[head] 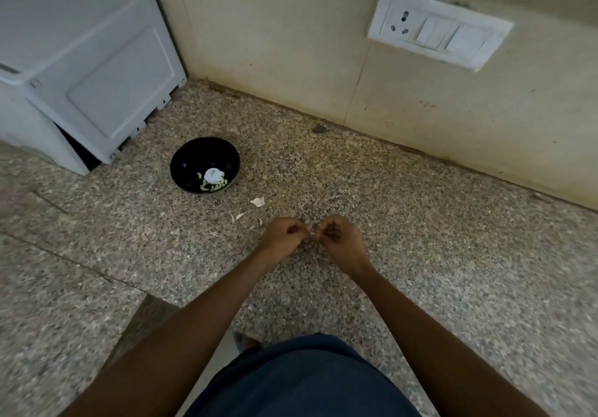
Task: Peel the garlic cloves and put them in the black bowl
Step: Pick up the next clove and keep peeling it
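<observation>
A black bowl (191,164) stands on the speckled stone counter and holds several pale peeled cloves. My left hand (281,237) and my right hand (339,242) meet above the counter, right of and nearer than the bowl. Both pinch a small garlic clove (313,231) between their fingertips; most of it is hidden by the fingers. One whole clove (258,202) lies on the counter between the bowl and my hands. Thin bits of peel (238,216) lie beside it.
A white plastic appliance (84,70) stands at the back left, close behind the bowl. A tiled wall with a white socket and switch plate (437,30) runs along the back. A small dark spot (319,129) sits near the wall. My blue clothing (304,381) fills the bottom.
</observation>
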